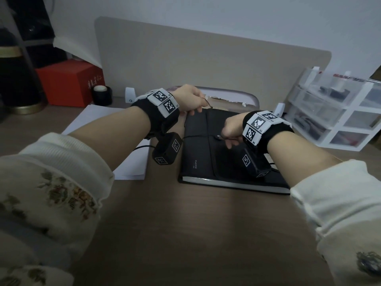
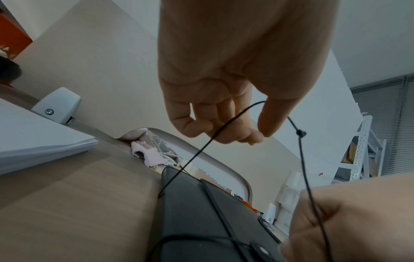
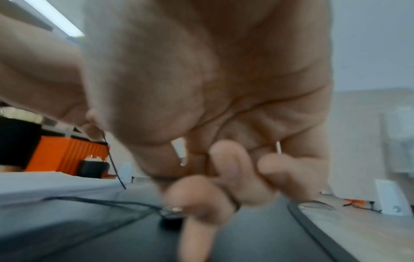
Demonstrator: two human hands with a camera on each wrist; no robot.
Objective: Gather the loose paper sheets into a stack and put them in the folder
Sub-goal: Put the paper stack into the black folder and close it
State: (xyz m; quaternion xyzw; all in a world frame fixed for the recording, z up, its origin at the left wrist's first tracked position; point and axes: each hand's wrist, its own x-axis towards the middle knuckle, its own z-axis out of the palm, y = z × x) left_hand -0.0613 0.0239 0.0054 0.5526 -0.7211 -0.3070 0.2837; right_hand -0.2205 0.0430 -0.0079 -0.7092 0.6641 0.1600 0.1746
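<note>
A closed black folder (image 1: 203, 159) lies flat on the desk, with a round button clasp (image 3: 172, 211) on its flap. A thin black string (image 2: 201, 148) with a knot (image 2: 300, 133) runs up from the folder's far edge. My left hand (image 1: 196, 108) is raised over that far edge, its curled fingers and thumb (image 2: 271, 120) pinching the string. My right hand (image 1: 226, 140) is on the flap with curled fingers; its fingertip (image 3: 197, 230) presses beside the button, and the string runs down through it. A stack of white paper sheets (image 1: 97, 126) lies left of the folder, partly under my left forearm.
A beige divider panel (image 1: 206, 65) closes off the back of the desk. At the back left are a red box (image 1: 70, 83) and a black tape roll (image 1: 102, 94). A clear drawer unit (image 1: 334, 108) is on the right. Bare wood (image 1: 185, 234) lies nearest me.
</note>
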